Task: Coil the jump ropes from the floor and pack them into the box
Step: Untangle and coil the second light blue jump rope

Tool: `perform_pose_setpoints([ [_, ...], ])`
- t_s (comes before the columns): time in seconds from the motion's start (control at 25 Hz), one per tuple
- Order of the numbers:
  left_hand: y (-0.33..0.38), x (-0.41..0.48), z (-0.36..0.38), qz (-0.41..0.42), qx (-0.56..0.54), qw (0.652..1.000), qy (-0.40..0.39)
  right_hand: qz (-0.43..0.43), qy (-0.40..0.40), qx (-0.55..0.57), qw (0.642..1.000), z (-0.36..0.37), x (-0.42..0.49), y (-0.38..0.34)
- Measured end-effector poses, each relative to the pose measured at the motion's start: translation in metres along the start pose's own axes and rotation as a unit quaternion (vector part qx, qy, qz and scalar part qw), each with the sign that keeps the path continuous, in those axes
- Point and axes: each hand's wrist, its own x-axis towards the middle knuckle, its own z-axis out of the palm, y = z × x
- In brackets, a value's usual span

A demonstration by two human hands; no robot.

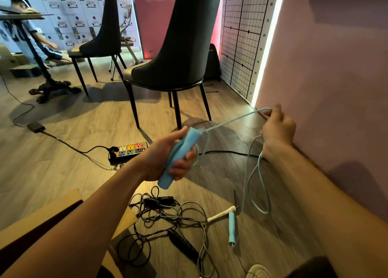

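Observation:
My left hand (168,156) grips a light blue jump rope handle (178,154), held up over the floor. Its blue cord (231,120) runs taut to my right hand (277,128), which pinches it near the pink wall. From there a loop of the cord (255,172) hangs to the floor. The second blue handle (231,227) lies on the floor beside a white handle (220,214). A tangle of black jump rope (163,212) with black handles (182,245) lies below my hands. The cardboard box (52,210) shows at the lower left, under my forearm.
A black chair (178,46) stands just beyond my hands, a second chair (102,36) further left. A power strip (128,150) and black cables lie on the wood floor. A table base (48,84) stands at left, a seated person behind it. The pink wall (336,67) is at right.

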Motion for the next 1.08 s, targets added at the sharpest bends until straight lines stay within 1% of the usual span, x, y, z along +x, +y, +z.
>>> perform_pose_setpoints([
  [0.04, 0.005, -0.002, -0.001, 0.057, -0.081, 0.994, -0.046, -0.015, -0.037, -0.074, 0.996, -0.002, 0.000, 0.003],
  [0.08, 0.010, -0.003, -0.003, 0.117, -0.162, 0.976, -0.091, -0.038, -0.103, -0.160, 0.981, -0.003, -0.003, 0.006],
  [0.12, 0.015, -0.006, -0.007, 0.174, -0.232, 0.950, -0.119, -0.061, -0.185, -0.240, 0.951, -0.004, -0.007, 0.009],
  [0.16, 0.019, -0.009, -0.011, 0.229, -0.285, 0.923, -0.121, -0.072, -0.266, -0.298, 0.914, -0.003, -0.012, 0.010],
  [0.2, 0.021, -0.011, -0.016, 0.275, -0.326, 0.899, -0.098, -0.063, -0.340, -0.329, 0.879, -0.003, -0.018, 0.011],
  [0.28, 0.022, -0.015, -0.025, 0.353, -0.383, 0.854, -0.007, -0.027, -0.457, -0.334, 0.824, 0.001, -0.032, 0.009],
  [0.36, 0.020, -0.015, -0.035, 0.413, -0.386, 0.817, 0.115, -0.012, -0.534, -0.308, 0.788, 0.007, -0.043, 0.008],
  [0.4, 0.020, -0.013, -0.037, 0.430, -0.370, 0.805, 0.174, -0.025, -0.558, -0.305, 0.771, 0.010, -0.048, 0.008],
  [0.48, 0.019, -0.008, -0.038, 0.434, -0.317, 0.793, 0.285, -0.089, -0.588, -0.316, 0.739, 0.016, -0.055, 0.005],
  [0.52, 0.018, -0.005, -0.038, 0.428, -0.268, 0.796, 0.334, -0.133, -0.593, -0.319, 0.728, 0.020, -0.058, 0.005],
  [0.56, 0.017, -0.004, -0.037, 0.419, -0.189, 0.805, 0.374, -0.176, -0.590, -0.316, 0.722, 0.024, -0.061, 0.004],
  [0.6, 0.014, -0.002, -0.035, 0.407, -0.074, 0.814, 0.408, -0.214, -0.580, -0.307, 0.724, 0.028, -0.063, 0.004],
  [0.64, 0.010, -0.001, -0.036, 0.387, 0.069, 0.813, 0.430, -0.247, -0.567, -0.293, 0.729, 0.031, -0.064, 0.005],
  [0.68, 0.007, 0.001, -0.037, 0.353, 0.215, 0.800, 0.435, -0.276, -0.554, -0.277, 0.735, 0.034, -0.063, 0.006],
  [0.72, 0.002, 0.003, -0.040, 0.305, 0.333, 0.784, 0.426, -0.304, -0.540, -0.266, 0.739, 0.035, -0.062, 0.007],
  [0.76, -0.001, 0.004, -0.042, 0.245, 0.410, 0.778, 0.408, -0.334, -0.524, -0.265, 0.737, 0.034, -0.058, 0.009],
  [0.8, -0.003, 0.005, -0.041, 0.183, 0.450, 0.779, 0.396, -0.367, -0.506, -0.274, 0.731, 0.034, -0.055, 0.011],
  [0.88, -0.005, 0.005, -0.035, 0.071, 0.471, 0.802, 0.359, -0.428, -0.477, -0.300, 0.706, 0.032, -0.049, 0.013],
  [0.96, -0.004, 0.005, -0.022, -0.020, 0.495, 0.813, 0.304, -0.482, -0.450, -0.314, 0.684, 0.032, -0.050, 0.014],
  [1.0, -0.001, 0.005, -0.015, -0.058, 0.489, 0.823, 0.283, -0.504, -0.432, -0.321, 0.676, 0.033, -0.051, 0.014],
  [1.08, 0.003, 0.003, -0.005, -0.106, 0.429, 0.863, 0.246, -0.532, -0.396, -0.330, 0.672, 0.033, -0.050, 0.013],
])
